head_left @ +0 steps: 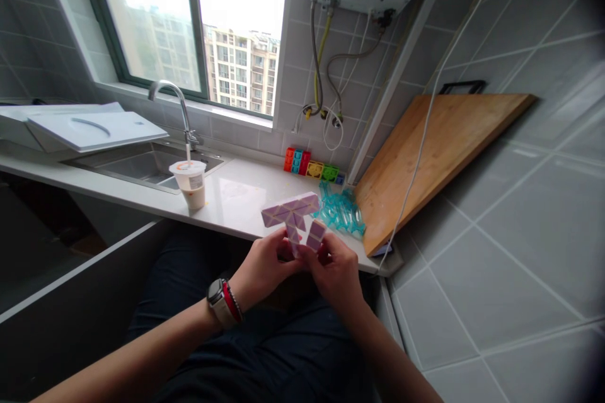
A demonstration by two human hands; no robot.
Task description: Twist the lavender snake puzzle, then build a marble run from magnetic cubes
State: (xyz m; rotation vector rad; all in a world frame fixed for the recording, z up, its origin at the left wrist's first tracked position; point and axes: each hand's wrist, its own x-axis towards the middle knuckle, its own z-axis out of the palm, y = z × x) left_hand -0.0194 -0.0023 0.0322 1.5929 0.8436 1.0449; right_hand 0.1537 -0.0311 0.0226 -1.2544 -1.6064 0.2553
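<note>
Left hand and right hand both grasp purple snake puzzle, drink cup at 10 o'clock.

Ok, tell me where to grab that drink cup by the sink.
Grip the drink cup around its mid wall from the counter's front edge. It stands upright and tapers downward, its sealed lid has a straw sticking up, and the sink and faucet crowd the back.

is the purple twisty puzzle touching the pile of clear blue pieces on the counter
Apart. The head view shows the purple twisty puzzle held up in the left hand and right hand, with bare counter between it and the blue pieces.
</note>
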